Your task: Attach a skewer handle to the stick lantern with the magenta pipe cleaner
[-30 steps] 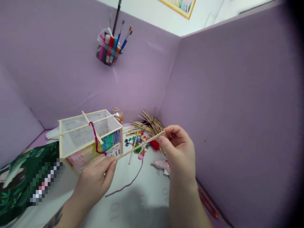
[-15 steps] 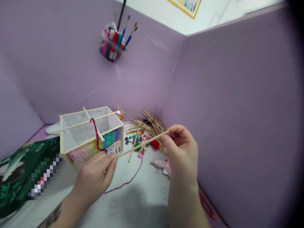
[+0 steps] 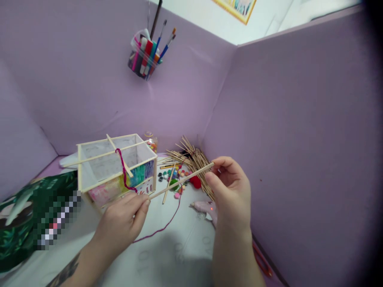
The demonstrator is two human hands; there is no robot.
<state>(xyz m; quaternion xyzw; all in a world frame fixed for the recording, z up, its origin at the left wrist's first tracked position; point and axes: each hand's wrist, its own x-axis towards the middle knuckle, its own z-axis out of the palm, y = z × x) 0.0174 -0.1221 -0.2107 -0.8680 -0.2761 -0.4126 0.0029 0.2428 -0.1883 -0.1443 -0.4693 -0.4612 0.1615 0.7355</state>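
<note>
Both my hands pinch one long wooden stick (image 3: 180,180), held level above the table. My left hand (image 3: 122,224) is closed on its near left end. My right hand (image 3: 231,192) is closed on its far right end. Just left of the stick stands a box frame of sticks (image 3: 115,169) with paper sides, partly coloured. Two sticks lie crossed on its open top, and a dark red yarn (image 3: 122,169) hangs from them. The yarn trails over the table (image 3: 167,255) under the stick.
A heap of wooden sticks (image 3: 191,159) lies in the back corner, with small coloured pompoms (image 3: 175,177) before it. A pink glue gun (image 3: 206,207) lies by my right wrist. A cup of markers and brushes (image 3: 146,56) hangs on the purple wall. Green patterned cloth (image 3: 18,215) covers the left.
The view has shifted a little, so everything sits slightly higher and to the right. Both hands keep their grip on the stick, which has barely moved.
</note>
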